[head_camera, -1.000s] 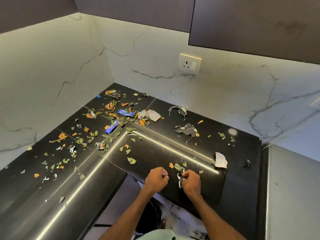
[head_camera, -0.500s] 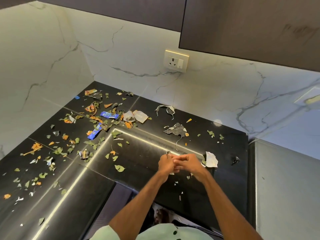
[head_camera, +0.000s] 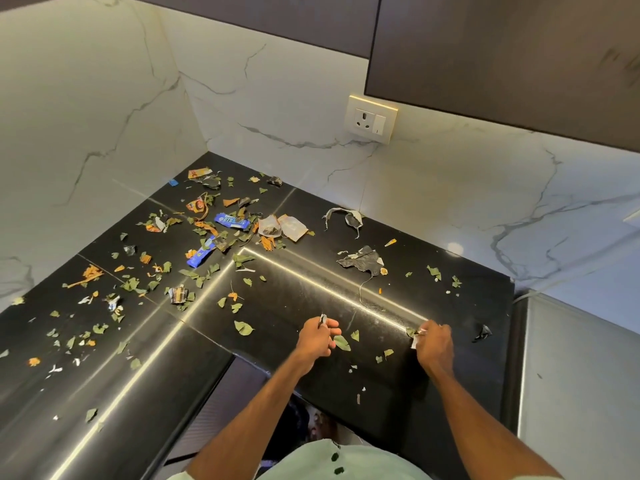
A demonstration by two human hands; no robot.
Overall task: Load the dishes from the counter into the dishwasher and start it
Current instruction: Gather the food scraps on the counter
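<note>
The counter [head_camera: 311,289] is black and shiny. It bends in an L shape and fills the lower half of the frame. Small scraps [head_camera: 243,328] of leaf and wrapper lie all over it, most at the middle left.

We see a glossy black table [head_camera: 450,299] against a white marble wall [head_camera: 277,109] veined in grey, under dark brown cabinets [head_camera: 502,64]. The cream socket [head_camera: 371,119] has a gold-toned frame. The litter is mostly green leaf scraps [head_camera: 243,328] and orange scraps [head_camera: 90,273], with a blue wrapper [head_camera: 232,221] lettered in white and grey-black torn foil [head_camera: 362,261]. The left hand [head_camera: 317,339] pinches a silvery scrap [head_camera: 322,319], the right hand [head_camera: 434,344] a white scrap [head_camera: 414,342]. The shirt [head_camera: 311,459] is pale mint with dark spots.
</note>
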